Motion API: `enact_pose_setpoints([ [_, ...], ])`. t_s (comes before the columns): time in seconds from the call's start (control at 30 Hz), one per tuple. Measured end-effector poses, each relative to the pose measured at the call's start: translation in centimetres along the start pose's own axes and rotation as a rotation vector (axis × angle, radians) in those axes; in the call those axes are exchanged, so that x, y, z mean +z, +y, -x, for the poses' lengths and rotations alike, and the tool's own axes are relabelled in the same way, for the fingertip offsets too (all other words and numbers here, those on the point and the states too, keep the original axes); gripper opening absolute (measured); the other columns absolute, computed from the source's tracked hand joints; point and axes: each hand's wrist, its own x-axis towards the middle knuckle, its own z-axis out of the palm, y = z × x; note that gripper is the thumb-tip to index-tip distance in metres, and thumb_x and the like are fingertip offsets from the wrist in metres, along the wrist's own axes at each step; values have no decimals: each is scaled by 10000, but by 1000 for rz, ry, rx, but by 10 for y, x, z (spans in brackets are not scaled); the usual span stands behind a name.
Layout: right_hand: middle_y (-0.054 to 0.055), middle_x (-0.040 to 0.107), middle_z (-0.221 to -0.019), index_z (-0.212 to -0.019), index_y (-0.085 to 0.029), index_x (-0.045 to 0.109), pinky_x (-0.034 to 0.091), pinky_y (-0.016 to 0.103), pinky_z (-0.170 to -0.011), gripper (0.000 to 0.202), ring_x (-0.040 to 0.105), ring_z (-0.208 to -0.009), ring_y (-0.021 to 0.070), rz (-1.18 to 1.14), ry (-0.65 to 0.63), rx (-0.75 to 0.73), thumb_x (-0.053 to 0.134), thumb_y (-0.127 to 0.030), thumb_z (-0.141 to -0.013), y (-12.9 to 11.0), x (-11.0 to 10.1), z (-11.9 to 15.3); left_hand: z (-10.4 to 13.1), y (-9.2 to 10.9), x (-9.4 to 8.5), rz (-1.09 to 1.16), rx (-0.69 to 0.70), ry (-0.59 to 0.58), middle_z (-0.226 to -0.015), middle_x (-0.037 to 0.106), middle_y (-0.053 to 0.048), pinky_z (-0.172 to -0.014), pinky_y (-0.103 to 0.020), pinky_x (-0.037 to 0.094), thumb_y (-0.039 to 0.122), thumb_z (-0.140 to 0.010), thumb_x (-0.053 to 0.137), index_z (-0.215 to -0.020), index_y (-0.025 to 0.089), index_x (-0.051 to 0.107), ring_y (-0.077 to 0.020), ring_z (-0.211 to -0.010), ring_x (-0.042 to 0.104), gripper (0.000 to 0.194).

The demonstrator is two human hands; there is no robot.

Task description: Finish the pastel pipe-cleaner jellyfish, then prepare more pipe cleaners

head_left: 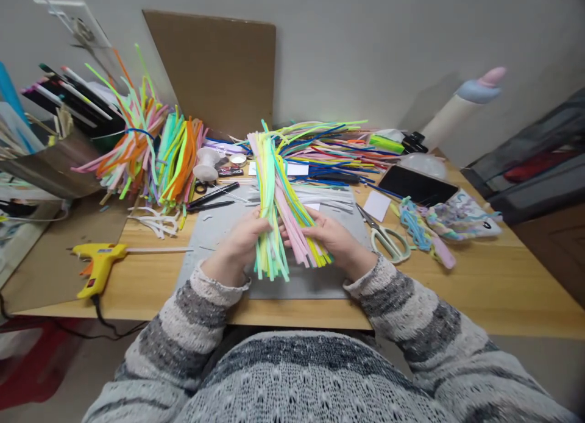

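Observation:
Two bundles of fuzzy pipe cleaners stand over the grey mat (214,228), crossing or touching near their tops and spread apart below. My left hand (244,237) is wrapped round the mint, yellow and white bundle (268,197). Around the pink, yellow and teal bundle (292,219) my right hand (331,237) is closed, with its thumb in front. The fingers behind both bundles are mostly hidden. Behind them lies a loose pile of coloured pipe cleaners (338,149).
A yellow glue gun (103,264) with a cord lies left. Scissors (390,243), a phone (415,184) and braided pieces (418,228) are right. Pens (214,196), a spool (206,164) and more bundles (178,161) stand or lie back left. Cardboard (223,69) leans on the wall.

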Motion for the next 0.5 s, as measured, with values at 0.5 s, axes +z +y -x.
enact_pose_setpoints([
  [0.5,21,589,-1349,-1449,-242,369,490,410,-1016,734,619,-1138,232,188,13,13,536,-237,-734,-8,-7,6,7,21,-12,63,-88,-86,-918,705,-115,-686,-427,595,54,-410,469,-1031,127,618,-349,-923,685,643],
])
